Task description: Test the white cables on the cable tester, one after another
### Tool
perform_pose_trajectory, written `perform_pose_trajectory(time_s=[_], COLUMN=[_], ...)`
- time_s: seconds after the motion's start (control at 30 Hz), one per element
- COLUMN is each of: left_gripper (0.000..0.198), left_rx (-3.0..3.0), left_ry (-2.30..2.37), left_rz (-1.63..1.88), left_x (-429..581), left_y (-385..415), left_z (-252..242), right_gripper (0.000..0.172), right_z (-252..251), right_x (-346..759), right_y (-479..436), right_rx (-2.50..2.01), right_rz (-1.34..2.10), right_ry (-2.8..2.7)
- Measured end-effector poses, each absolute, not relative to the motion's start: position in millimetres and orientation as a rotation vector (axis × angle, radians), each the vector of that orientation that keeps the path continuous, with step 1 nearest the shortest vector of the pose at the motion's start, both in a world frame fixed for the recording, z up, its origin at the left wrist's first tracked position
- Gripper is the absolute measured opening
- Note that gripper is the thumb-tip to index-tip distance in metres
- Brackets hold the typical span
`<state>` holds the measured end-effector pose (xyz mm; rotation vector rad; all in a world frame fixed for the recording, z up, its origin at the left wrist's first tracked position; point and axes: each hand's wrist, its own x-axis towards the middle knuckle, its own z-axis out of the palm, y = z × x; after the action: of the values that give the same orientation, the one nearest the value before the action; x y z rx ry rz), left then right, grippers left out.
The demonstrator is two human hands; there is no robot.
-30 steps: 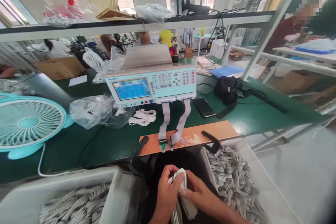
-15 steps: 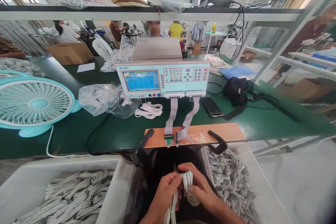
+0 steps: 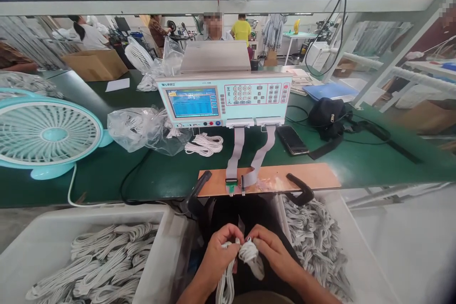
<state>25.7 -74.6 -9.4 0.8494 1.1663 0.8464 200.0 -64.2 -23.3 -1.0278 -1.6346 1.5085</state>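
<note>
Low in front of me, above my lap, both hands work on one white cable bundle. My left hand pinches it from the left, with a looped length hanging below that hand. From the right, my right hand grips the coiled part with thumb and fingers, and its fingertips nearly meet the left ones. The cable's end between the fingertips is too small to make out. Just beyond the hands, two small connectors sit at the edge of a wooden board, joined by grey ribbon cables to a tester.
White bins of bundled cables stand on the left and right. Black clamps hold the board to the green table. A turquoise fan, a phone and a loose cable coil lie on it.
The view has tilted down and shifted slightly. My fingertips have come closer together at the cable's end, and the coil has turned and hangs lower between my hands.
</note>
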Motion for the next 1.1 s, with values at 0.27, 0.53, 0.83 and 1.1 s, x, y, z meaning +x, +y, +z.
perform_pose_trajectory(time_s=[0.27,0.53,0.83,1.1], left_gripper=[0.009,0.042,0.039,0.04], left_rx=[0.823,0.388,0.348,0.82], left_ry=[1.254,1.226,1.192,1.204], left_rz=[1.028,1.234,1.173,0.985], left_x=[34.8,41.4,35.7,17.0], left_y=[-68.7,-40.8,-31.0,-26.9], left_z=[-23.9,-29.9,-25.8,-22.2], right_gripper=[0.017,0.023,0.026,0.031], right_z=[-18.6,-25.1,-24.8,-16.9], right_x=[198.7,169.5,157.0,150.5], right_y=[-57.2,-16.8,-1.8,-2.2], right_rx=[-1.074,-1.18,-1.177,-1.163], right_rz=[1.279,1.261,1.324,1.596], right_ry=[-1.978,-1.356,-1.152,-0.753])
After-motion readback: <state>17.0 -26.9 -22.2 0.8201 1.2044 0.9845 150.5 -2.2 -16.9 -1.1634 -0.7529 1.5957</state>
